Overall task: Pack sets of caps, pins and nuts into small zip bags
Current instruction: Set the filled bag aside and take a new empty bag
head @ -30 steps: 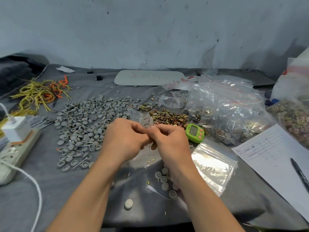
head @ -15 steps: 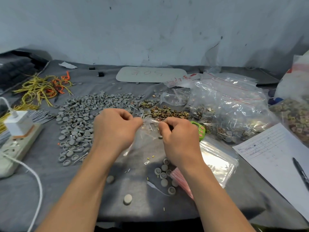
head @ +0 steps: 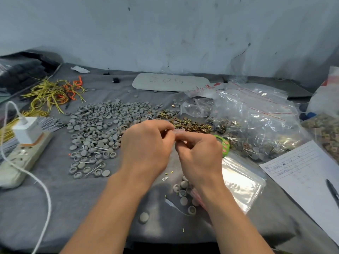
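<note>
A person's left hand (head: 146, 143) and right hand (head: 200, 153) are meeting at the centre of the desk (head: 73, 198), both pinching the top edge of a small zip bag (head: 178, 132) between fingertips; the bag is mostly hidden behind the hands, only a clear strip with a reddish line showing, so its contents cannot be told. Judging by the scene, packing is partly along: large clear bags (head: 256, 125) at 2 o'clock are already holding filled sets. Much is waiting: a wide spread of grey caps (head: 102, 125) at 10 o'clock, a heap of brass-coloured nuts (head: 190, 125) at 12 o'clock just beyond the hands, thin metal pins (head: 49, 123) at 9 o'clock, and a stack of empty zip bags (head: 240, 180) at 4 o'clock. A few caps (head: 183, 195) are lying loose beneath the right wrist.
</note>
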